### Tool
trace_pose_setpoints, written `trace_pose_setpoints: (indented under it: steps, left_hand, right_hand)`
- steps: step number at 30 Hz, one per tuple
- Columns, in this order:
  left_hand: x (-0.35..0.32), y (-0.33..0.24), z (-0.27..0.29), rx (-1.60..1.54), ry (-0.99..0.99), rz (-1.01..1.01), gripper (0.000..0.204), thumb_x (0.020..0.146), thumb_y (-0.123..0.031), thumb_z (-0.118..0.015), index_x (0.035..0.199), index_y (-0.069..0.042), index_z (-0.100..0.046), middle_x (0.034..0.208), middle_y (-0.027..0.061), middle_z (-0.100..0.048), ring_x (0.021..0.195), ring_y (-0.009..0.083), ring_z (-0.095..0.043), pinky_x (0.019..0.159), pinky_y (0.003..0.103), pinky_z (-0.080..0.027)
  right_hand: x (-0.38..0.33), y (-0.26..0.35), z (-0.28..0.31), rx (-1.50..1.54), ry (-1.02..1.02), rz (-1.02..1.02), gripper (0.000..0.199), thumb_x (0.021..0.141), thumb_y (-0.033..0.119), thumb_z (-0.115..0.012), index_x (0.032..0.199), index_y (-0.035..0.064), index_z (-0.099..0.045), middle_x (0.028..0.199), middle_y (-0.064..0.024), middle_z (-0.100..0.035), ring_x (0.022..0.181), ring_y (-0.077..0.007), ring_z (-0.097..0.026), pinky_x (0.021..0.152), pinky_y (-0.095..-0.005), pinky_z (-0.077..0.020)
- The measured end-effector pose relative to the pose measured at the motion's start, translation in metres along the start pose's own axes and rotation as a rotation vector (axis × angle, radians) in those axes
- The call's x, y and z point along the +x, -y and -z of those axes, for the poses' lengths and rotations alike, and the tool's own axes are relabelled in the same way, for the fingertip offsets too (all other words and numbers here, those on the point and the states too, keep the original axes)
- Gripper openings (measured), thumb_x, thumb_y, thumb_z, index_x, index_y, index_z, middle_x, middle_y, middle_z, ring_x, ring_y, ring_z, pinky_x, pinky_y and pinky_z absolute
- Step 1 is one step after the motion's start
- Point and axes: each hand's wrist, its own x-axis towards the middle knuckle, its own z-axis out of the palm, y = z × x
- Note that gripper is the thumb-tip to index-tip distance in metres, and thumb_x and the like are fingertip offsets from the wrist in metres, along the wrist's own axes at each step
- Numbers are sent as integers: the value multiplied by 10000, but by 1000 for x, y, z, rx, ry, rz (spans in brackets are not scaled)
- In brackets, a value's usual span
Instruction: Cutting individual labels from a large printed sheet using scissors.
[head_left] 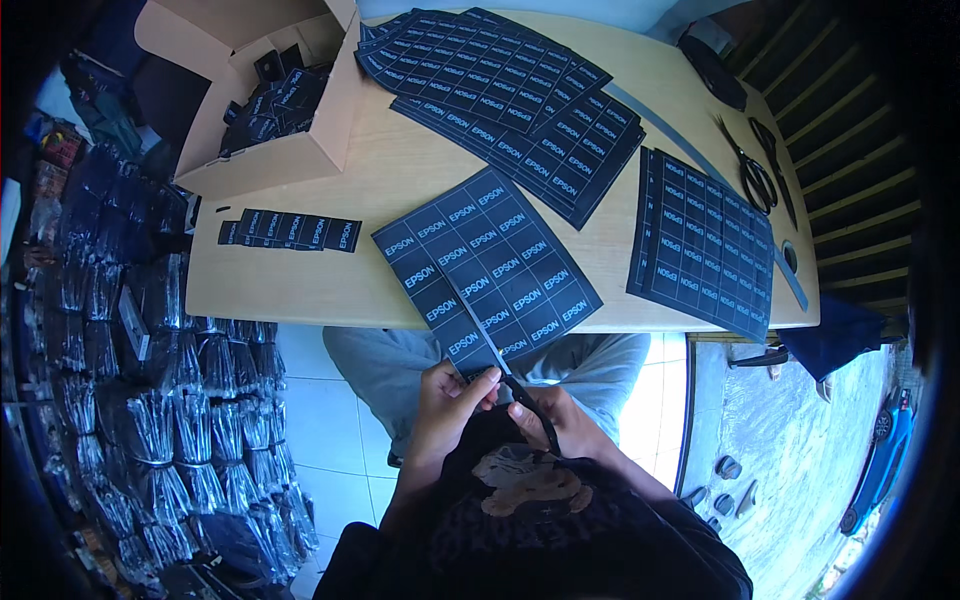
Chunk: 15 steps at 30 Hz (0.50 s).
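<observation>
My left hand [452, 405] pinches the near corner of a black sheet [515, 255], which is printed with a grid of white lettering. Closed around the black handles of a pair of scissors [492, 345] is my right hand [563, 420]. The long blades lie along a grid line of the sheet, with a column of the print on their left side. Most of the sheet rests on the table; its near end hangs over the front edge above my lap. Some of my fingers are hidden behind the sheet and handles.
Cut black strips [300, 230] overlap at the left. Behind them stands an open cardboard box [270, 165] holding small black pieces. Stacked printed sheets [490, 65] lie at the back, more sheets [705, 240] at the right, beside a metal ruler [680, 145] and spare scissors [757, 180]. Plastic-wrapped bundles [165, 430] cover the left floor.
</observation>
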Motion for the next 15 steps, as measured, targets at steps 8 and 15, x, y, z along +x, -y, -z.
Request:
trace_pose_setpoints:
  steps: [8, 15]
  left_hand:
    - [0, -4, 1, -31, 31, -14, 58, 834, -61, -636, 826, -10, -609, 683, 25, -587, 587, 66, -536, 531, 203, -422]
    - [-2, -3, 4, -14, 45, -10, 76, 829, -78, -660, 828, -15, -618, 693, 24, -607, 594, 65, -556, 543, 197, -444]
  right_hand:
    - [4, -27, 9, -38, 88, 3, 487, 901, 410, -540, 995, -67, -563, 631, -10, -486, 587, -90, -403, 530, -294, -332]
    - [13, -3, 2, 71, 66, 151, 616, 842, 627, -472, 786, 14, -482, 594, 5, -447, 536, -84, -429, 484, -250, -336]
